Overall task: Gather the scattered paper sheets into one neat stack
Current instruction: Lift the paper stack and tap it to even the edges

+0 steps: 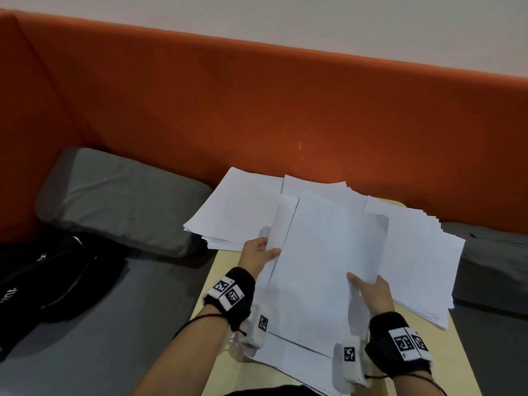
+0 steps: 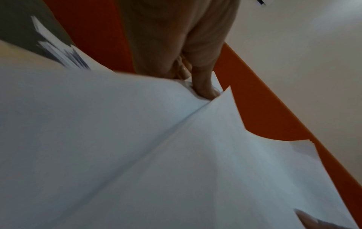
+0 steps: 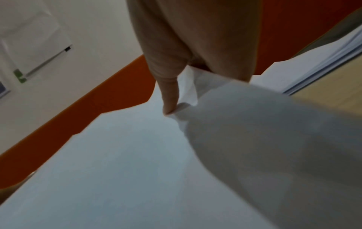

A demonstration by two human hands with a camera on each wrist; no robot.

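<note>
White paper sheets lie fanned over a small pale wooden table (image 1: 220,352). One pile (image 1: 237,207) sits at the far left, another pile (image 1: 423,252) spreads at the right. Both hands hold a bundle of sheets (image 1: 323,267) lifted above the middle. My left hand (image 1: 261,252) pinches its left edge, thumb on top; the thumb (image 2: 203,86) presses into the paper (image 2: 176,155). My right hand (image 1: 368,290) pinches the right edge, thumb on top (image 3: 170,99), with the sheet (image 3: 117,170) curling beside it.
An orange sofa back (image 1: 257,110) rises right behind the table. A grey cushion (image 1: 120,195) and a black bag (image 1: 48,275) lie on the grey seat at the left. More grey seat (image 1: 491,261) shows at the right.
</note>
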